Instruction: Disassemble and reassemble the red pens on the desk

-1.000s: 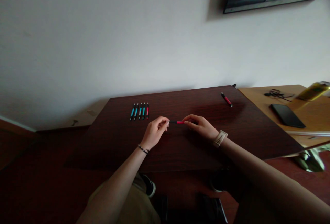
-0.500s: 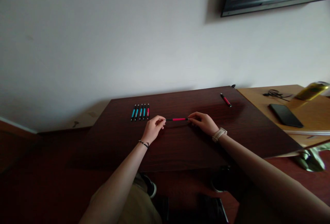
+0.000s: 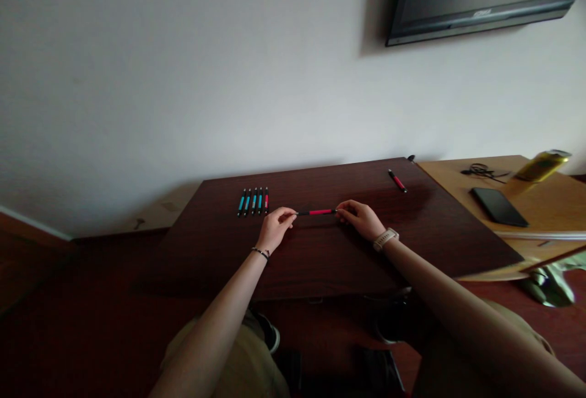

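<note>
Between my hands, a red and black pen [image 3: 322,212] is held level, pointing left and right. My left hand [image 3: 276,227] pinches its left end and my right hand [image 3: 361,218] pinches its right end. Just beyond my left hand lies a row of several pens side by side: blue and black pens [image 3: 248,202], with one red and black pen [image 3: 266,200] at the row's right end. Another red and black pen [image 3: 397,180] lies slanted near the far right corner of the dark table [image 3: 311,264].
A lighter wooden surface [image 3: 503,202] adjoins the table on the right. On it are a black phone [image 3: 498,206], a coiled black cable [image 3: 484,171] and a yellow can [image 3: 542,166]. A screen [image 3: 485,1] hangs on the wall above.
The view has shifted slightly. Both hands keep hold of the same pen's ends, and the pens on the table stay as they were.
</note>
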Demonstrator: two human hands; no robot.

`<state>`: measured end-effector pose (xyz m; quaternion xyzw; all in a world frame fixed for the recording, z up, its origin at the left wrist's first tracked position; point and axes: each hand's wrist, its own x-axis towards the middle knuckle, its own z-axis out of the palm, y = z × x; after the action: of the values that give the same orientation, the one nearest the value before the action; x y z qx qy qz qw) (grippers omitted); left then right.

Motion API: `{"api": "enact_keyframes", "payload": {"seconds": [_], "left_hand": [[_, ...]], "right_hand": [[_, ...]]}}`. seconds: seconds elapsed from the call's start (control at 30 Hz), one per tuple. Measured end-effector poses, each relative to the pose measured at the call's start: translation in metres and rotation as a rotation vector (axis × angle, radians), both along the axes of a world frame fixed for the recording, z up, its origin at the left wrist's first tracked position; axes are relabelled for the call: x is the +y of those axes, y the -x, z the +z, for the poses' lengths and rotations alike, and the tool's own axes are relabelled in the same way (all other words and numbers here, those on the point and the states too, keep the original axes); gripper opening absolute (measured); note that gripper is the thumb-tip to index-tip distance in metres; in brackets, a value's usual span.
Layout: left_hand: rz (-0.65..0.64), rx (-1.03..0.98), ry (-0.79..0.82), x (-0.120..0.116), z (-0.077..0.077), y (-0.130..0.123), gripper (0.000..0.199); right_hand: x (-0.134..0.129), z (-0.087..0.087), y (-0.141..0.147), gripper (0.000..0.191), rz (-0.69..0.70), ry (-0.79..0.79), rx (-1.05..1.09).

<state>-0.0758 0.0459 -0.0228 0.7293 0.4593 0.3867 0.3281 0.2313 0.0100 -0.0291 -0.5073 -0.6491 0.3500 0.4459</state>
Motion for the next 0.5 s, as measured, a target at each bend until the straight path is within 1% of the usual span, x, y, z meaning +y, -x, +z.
{"api": "enact_keyframes", "payload": {"seconds": [0.13,0.23,0.37,0.5], "left_hand": [[0.006,-0.017,-0.015,0.0002,-0.0018,0.0007,0.020],[-0.027,-0.007,-0.006,-0.0014,-0.0014,-0.0008,0.019],[-0.080,-0.002,0.017,-0.0036,0.0004,-0.0039,0.020],[-0.092,-0.013,0.035,-0.0040,0.0017,-0.0054,0.022]], "right_hand": [[0.0002,-0.0017,-0.0007,0.034,-0.015,-0.003,-0.011],[0.0005,-0.0021,-0.0018,0.033,-0.004,-0.001,-0.018],[0.0004,-0.0001,-0.0038,0.032,0.011,0.005,-0.018],[0.0000,0.0025,-0.0043,0.032,0.030,0.002,-0.002]]}}
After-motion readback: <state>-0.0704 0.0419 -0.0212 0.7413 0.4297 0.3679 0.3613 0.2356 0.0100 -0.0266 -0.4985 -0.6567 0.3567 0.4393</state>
